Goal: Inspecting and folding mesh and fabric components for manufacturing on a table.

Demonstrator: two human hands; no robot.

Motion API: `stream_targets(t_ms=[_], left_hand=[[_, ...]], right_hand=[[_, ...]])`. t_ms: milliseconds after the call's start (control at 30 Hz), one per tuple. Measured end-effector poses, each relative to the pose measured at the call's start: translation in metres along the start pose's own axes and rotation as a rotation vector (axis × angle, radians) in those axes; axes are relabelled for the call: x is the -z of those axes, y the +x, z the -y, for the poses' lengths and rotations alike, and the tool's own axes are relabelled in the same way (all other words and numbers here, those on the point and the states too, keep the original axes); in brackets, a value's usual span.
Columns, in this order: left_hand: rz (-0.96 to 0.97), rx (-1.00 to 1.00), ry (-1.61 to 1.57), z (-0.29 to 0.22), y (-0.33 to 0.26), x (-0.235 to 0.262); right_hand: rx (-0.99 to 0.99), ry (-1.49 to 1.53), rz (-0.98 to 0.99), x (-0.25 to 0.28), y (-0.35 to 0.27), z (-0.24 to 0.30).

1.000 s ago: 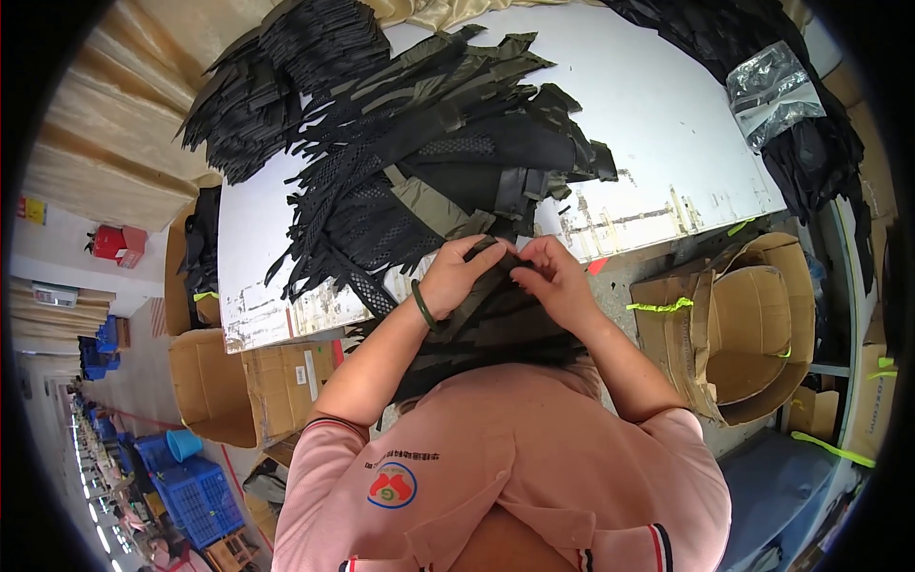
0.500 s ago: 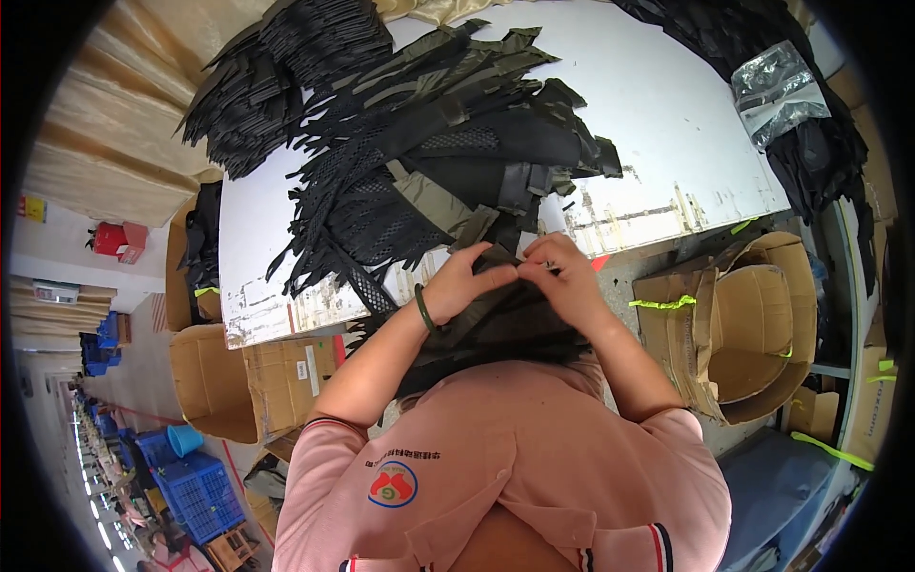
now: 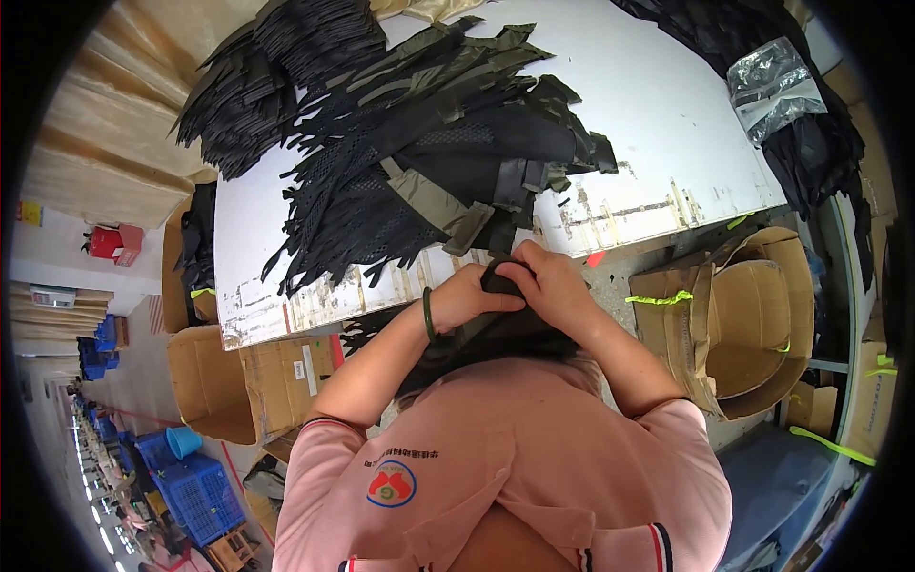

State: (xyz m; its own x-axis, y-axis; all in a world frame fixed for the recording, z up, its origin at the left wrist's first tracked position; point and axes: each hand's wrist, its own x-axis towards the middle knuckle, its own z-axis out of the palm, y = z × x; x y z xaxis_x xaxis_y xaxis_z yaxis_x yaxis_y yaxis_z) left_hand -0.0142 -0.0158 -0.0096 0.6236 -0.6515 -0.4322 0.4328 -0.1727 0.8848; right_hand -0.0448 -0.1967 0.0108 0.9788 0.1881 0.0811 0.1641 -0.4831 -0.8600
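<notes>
My left hand (image 3: 463, 299), with a green bangle at the wrist, grips a black fabric piece (image 3: 499, 276) in front of my body at the table's near edge. My right hand (image 3: 555, 290) pinches the same piece from the other side, thumb bent over it. Between the hands the fabric bends into a thick, rounded fold. More dark cloth (image 3: 505, 341) hangs over my lap below the hands. Just beyond them, a loose heap of black mesh and olive fabric pieces (image 3: 419, 157) spreads over the white table (image 3: 667, 114).
Neat stacks of black pieces (image 3: 315, 33) stand at the table's far left. At the far right lie dark cloth and a clear plastic bag (image 3: 777, 91). Open cardboard boxes stand left (image 3: 214, 381) and right (image 3: 753, 324) of me. Blue crates (image 3: 195, 496) sit on the floor farther left.
My hands have come closer together, and the fabric between them is now bunched into a fold. A mesh strip beside my left wrist has gone from the table's edge.
</notes>
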Motion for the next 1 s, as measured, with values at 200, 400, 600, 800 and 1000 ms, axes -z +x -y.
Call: stream_targets(t_ms=[200,400,600,800,1000], left_hand=[[0.054,-0.008,0.820,0.003,-0.009,0.000],[-0.596,-0.718,1.619,-0.008,0.002,0.072],[-0.474,-0.906,1.492,-0.005,0.013,0.097],[-0.357,-0.990,1.243,0.002,0.018,0.005],[-0.297,-0.892,0.698,0.006,-0.003,-0.024]], right_hand=[[0.019,-0.207,-0.083,-0.004,-0.031,-0.034],[-0.221,-0.592,-0.043,-0.022,-0.085,-0.092],[-0.051,-0.427,-0.260,0.012,-0.056,-0.066],[-0.647,0.967,0.029,0.011,-0.012,-0.021],[0.060,0.140,0.044,0.019,-0.032,-0.037]])
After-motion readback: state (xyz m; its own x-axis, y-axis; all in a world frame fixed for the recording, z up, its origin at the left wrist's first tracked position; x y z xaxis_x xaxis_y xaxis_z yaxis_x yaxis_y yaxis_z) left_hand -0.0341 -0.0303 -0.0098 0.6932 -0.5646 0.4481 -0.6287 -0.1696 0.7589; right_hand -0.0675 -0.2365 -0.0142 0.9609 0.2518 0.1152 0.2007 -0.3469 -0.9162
